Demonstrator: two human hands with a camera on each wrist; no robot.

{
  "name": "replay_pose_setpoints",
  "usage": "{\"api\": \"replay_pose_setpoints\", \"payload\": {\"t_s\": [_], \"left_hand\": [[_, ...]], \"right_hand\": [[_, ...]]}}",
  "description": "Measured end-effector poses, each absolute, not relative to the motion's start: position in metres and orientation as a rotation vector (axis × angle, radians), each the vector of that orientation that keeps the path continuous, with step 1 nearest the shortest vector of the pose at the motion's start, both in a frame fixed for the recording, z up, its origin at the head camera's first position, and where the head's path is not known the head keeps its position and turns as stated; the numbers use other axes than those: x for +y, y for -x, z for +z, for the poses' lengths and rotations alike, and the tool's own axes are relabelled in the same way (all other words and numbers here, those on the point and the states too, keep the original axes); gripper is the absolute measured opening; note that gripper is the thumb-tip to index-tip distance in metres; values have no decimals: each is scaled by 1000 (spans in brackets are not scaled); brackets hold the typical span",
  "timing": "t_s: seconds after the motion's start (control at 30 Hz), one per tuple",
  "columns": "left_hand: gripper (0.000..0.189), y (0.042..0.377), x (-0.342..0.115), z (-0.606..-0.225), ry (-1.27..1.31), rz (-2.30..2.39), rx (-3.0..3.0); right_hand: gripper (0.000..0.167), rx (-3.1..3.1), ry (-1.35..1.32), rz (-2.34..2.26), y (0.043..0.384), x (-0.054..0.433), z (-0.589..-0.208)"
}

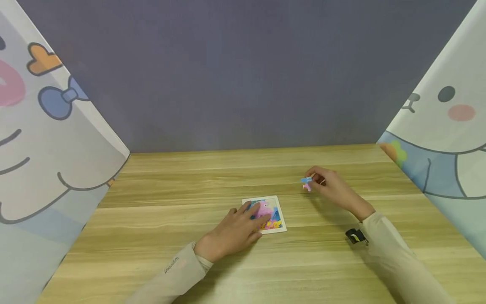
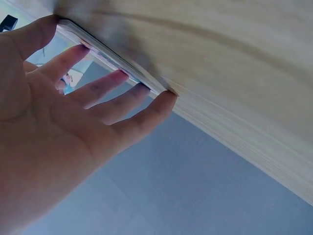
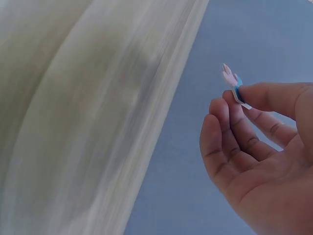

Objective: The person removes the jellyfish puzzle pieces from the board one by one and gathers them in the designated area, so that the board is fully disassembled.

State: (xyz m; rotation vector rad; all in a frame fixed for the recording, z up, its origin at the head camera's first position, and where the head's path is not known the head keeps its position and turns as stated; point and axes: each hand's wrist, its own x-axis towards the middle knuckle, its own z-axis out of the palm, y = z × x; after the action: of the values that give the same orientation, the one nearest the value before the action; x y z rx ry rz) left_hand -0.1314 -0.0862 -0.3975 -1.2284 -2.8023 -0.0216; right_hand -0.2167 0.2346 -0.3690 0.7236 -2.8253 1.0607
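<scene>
While puzzle board (image 1: pixel 274 202) near table (image 1: pixel 190 177) centre is pressed by flat left hand (image 1: pixel 231 232), puzzle piece (image 1: pixel 306 183) is pinched by right hand (image 1: pixel 334 188).

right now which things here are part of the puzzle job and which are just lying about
In use:
- puzzle board, flat on the table, left hand resting on it with straight fingers
- puzzle piece, pink and blue, pinched in the right hand

Just there:
- wooden table
- cartoon-print screens at both sides
- grey back wall
</scene>
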Motion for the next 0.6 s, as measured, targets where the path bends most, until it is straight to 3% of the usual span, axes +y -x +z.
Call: {"api": "replay_pose_setpoints", "payload": {"t_s": [0.6], "left_hand": [[48,130,-85,-396,1214,29,-2767]], "right_hand": [[16,-2897,-633,1035,230,279,-379]]}}
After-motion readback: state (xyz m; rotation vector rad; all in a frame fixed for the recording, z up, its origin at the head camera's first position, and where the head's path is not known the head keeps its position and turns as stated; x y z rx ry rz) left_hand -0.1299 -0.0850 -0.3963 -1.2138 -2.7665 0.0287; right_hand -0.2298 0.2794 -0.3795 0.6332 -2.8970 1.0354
